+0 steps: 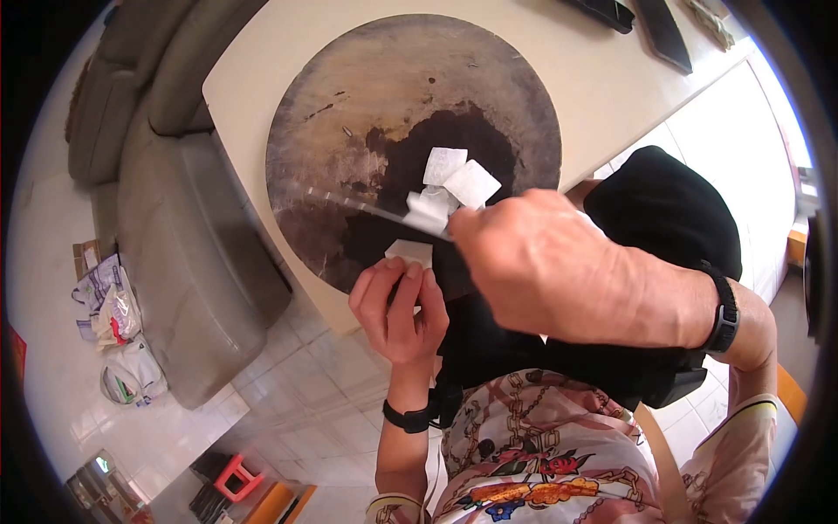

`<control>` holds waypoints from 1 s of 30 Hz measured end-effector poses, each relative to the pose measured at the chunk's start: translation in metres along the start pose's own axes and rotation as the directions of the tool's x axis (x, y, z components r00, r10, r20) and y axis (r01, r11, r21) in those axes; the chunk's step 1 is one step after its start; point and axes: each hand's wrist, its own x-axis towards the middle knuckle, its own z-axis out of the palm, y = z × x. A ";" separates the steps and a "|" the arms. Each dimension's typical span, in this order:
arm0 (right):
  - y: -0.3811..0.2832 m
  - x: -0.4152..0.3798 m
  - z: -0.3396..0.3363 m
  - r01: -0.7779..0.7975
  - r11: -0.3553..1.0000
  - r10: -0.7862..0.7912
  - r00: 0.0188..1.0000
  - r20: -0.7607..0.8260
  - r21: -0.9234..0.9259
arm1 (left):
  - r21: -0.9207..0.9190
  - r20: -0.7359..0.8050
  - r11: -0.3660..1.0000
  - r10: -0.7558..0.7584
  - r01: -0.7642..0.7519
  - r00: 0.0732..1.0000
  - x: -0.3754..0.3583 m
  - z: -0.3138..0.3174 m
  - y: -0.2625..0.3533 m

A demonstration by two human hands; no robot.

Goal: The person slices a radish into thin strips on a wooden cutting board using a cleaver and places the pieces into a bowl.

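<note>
Fingers of the left hand are closed round a white block over the board's near edge; the knife is gripped by the right hand. Slicing seems in hand; next, the blade should be kept off the fingers.

White pieces, mottled brown-black board, floral chain-print top

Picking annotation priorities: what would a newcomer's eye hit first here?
First, the big round board on the table, with a dark patch around its middle. Then the knife in the right hand, slanting over the board, with white pieces just beyond. The left hand grips a white block at the board's near side.
</note>
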 end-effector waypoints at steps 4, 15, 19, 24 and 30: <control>-0.005 -0.021 -0.007 0.014 1.000 -0.014 1.000 0.013 0.009 | 0.010 -0.030 1.000 0.026 -0.026 0.999 0.004 0.001 0.003; -0.008 -0.030 -0.017 0.104 0.992 -0.114 0.980 0.163 0.064 | 0.049 0.030 0.998 -0.038 0.036 0.999 -0.012 -0.004 -0.003; -0.009 -0.027 -0.020 0.107 0.994 -0.112 0.966 0.233 0.034 | 0.078 0.071 0.996 -0.058 0.053 0.996 -0.009 -0.006 0.001; -0.009 -0.027 -0.017 0.170 0.985 -0.157 0.962 0.222 -0.041 | 0.122 0.137 0.984 -0.147 0.130 0.980 -0.025 -0.014 -0.003; -0.007 -0.020 -0.026 0.197 0.980 -0.201 0.959 0.202 0.040 | 0.106 0.157 0.983 -0.168 0.153 0.973 -0.028 -0.016 -0.004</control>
